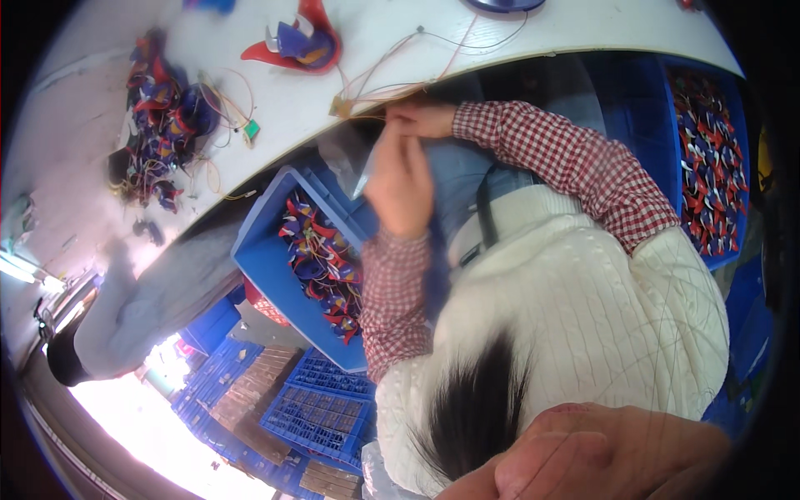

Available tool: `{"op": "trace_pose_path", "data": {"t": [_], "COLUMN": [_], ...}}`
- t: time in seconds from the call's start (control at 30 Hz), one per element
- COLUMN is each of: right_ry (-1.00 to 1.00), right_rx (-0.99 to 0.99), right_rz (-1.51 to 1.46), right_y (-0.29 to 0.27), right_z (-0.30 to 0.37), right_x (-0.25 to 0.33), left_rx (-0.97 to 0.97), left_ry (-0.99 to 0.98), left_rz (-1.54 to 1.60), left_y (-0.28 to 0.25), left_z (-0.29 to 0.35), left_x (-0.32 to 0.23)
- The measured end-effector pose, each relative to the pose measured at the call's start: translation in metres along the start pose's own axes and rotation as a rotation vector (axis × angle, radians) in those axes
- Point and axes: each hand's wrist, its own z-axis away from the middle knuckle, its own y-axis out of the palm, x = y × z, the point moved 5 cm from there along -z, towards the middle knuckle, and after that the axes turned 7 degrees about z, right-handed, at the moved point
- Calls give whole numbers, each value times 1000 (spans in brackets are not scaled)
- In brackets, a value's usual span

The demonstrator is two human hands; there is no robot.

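My left hand (402, 185) is raised in front of my chest, its fingers closed on a clear plastic bag (367, 167). Just above it, my right hand (423, 122) pinches the bag's top edge, right under the rim of the white table (292, 108). Both sleeves are red-and-white checked under a white knit vest. Thin loose wires (375, 71) lie on the table rim beside my right hand. What the bag holds is hidden by my hands.
A blue crate (254, 258) of red-and-blue plastic parts stands below the table, and another blue bin (673, 179) is at the right. On the table lie a part pile (162, 117) and one red-and-blue piece (300, 46). A person in grey (150, 300) stands left.
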Motion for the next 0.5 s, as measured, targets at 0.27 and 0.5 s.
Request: {"op": "trace_pose_path", "data": {"t": [0.27, 0.5], "right_ry": [398, 368], "right_rx": [390, 278], "right_rz": [-307, -594], "right_y": [-9, -29], "right_z": [29, 67], "right_x": [15, 22], "left_rx": [-29, 15], "left_ry": [-167, -299], "left_rz": [-34, 203], "left_y": [-41, -27], "left_z": [-56, -65], "left_x": [46, 72]}}
